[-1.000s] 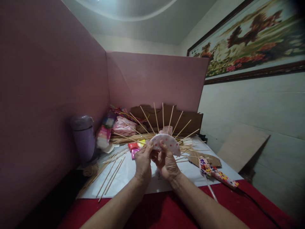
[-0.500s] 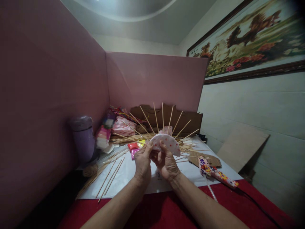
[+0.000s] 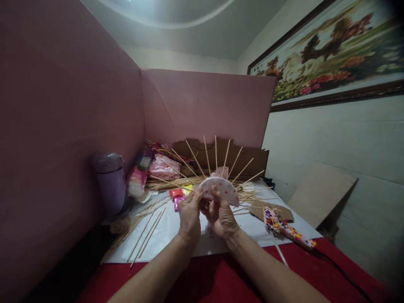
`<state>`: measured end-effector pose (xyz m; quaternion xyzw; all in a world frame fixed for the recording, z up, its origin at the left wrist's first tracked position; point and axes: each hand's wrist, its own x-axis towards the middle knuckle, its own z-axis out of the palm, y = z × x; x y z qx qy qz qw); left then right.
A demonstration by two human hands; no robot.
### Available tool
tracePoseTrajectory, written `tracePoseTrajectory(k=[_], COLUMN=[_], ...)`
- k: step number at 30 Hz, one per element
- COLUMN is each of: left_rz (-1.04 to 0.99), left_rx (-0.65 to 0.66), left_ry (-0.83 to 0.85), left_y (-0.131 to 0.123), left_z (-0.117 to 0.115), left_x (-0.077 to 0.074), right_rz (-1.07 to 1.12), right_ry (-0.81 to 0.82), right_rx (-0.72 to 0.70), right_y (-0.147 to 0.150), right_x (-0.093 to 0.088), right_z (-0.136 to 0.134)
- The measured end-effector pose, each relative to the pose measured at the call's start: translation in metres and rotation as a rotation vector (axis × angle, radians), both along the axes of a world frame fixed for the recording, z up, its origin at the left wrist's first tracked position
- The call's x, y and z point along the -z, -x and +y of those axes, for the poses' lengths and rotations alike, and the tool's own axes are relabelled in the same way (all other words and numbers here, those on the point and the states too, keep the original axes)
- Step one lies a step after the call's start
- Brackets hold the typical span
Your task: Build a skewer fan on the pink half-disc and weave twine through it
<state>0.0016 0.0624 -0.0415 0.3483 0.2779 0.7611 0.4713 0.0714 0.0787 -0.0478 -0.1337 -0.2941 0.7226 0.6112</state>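
Both hands hold up a half-round piece of white fabric with red dots (image 3: 224,189), from which several thin wooden skewers (image 3: 216,155) fan outward like spokes. My left hand (image 3: 189,214) pinches the piece's left edge with thumb and fingers. My right hand (image 3: 220,214) grips its lower middle, thumb pressed on the dotted face. The piece is raised above a white sheet (image 3: 164,235) on the table.
A floral-patterned glue gun (image 3: 285,229) with a black cord lies at the right on the red tablecloth (image 3: 221,277). Loose skewers (image 3: 145,231) lie at left. A purple tumbler (image 3: 110,183), coloured clay packs (image 3: 176,195), pink dotted cloth (image 3: 164,166) and brown cardboard (image 3: 252,158) stand behind. Pink partitions enclose the left and back.
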Motion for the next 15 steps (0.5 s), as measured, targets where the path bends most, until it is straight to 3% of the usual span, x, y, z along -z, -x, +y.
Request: tracePoseTrajectory(k=[15], left_rz=[0.0], left_rx=[-0.003], left_ry=[-0.005], left_y=[-0.0018], left_z=[-0.0011], left_x=[0.0], right_rz=[0.006], right_ry=[-0.026], right_rx=[-0.032], right_y=[-0.0008], right_x=[-0.0003], right_z=[0.0001])
